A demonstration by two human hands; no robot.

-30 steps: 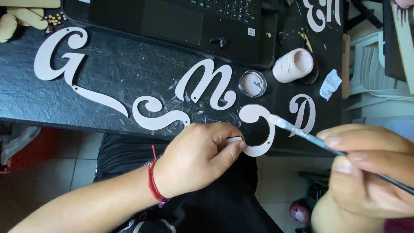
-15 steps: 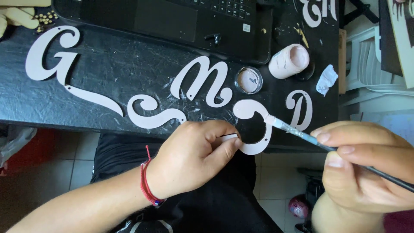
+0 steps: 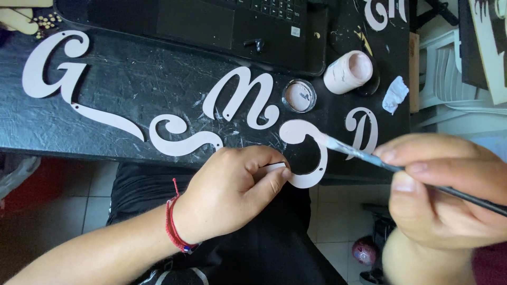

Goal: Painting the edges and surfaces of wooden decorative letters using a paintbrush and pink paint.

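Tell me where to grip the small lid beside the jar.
Judging by its pose, take the lid by its round rim, coming straight down from above. It lies flat, open side up, on the black table, so only the rim offers purchase. The tipped jar lies close on one side; set fingers across the other sides.

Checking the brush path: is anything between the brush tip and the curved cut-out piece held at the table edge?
Nothing visible. The paintbrush in the right hand has its tip already on the curved cut-out piece, which the left hand pinches at its lower end.
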